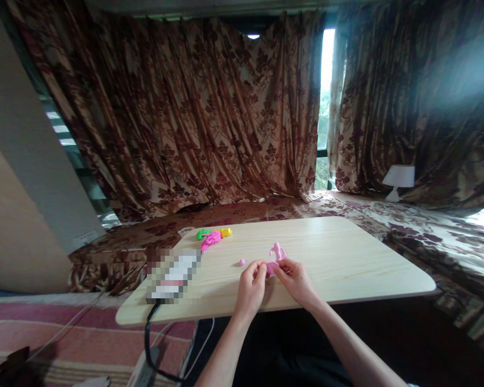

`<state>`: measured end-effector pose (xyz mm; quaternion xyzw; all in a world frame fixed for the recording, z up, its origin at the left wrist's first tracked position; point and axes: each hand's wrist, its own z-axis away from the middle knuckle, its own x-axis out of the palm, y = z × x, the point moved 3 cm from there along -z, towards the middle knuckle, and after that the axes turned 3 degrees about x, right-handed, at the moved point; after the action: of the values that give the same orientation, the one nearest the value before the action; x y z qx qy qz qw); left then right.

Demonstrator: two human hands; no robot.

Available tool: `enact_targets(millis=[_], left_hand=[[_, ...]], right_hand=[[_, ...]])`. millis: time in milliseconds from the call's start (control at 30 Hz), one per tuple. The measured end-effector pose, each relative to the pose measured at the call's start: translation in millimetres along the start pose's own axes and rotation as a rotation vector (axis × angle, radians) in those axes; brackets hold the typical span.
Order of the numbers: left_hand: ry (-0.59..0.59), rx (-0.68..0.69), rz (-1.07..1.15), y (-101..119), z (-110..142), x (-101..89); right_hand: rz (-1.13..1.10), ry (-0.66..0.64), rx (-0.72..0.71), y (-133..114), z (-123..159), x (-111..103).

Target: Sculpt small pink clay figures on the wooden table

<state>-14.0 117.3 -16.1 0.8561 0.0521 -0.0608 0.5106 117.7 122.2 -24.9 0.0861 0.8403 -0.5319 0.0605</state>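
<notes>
My left hand (250,285) and my right hand (300,280) meet over the near part of the table. Both are closed, fingertips pinching a flat, pink, clay-like piece (271,267) between them. Just beyond my right fingers is a light pink, figure-like shape (278,251) with thin curved parts. My fingers cover its lower end, so I cannot tell whether it joins the flat piece. A small pink ball (242,262) lies on the tabletop, left of the figure and apart from my left hand.
Bright pink (212,240), green (203,234) and yellow (226,232) pieces lie together at the wooden table's (347,258) far left. A blurred-out device (175,277) with a black cable (147,338) occupies the left side. Beyond are patterned curtains (226,118) and a white lamp (399,177).
</notes>
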Motion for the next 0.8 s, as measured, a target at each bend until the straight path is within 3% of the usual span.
enact_targets(millis=[300,500,800], left_hand=[[0.025,0.034,-0.062,1.5,1.0,1.3],[-0.017,0.034,-0.008,3.8,-0.1,1.0],[0.034,0.028,-0.082,-0.7,0.4,0.2]], right_hand=[[-0.006,-0.032,0.011,3.3,1.1,2.6],[-0.011,0.014,0.005,5.5,-1.5,0.4],[-0.023,0.012,-0.002,3.7,0.2,0.3]])
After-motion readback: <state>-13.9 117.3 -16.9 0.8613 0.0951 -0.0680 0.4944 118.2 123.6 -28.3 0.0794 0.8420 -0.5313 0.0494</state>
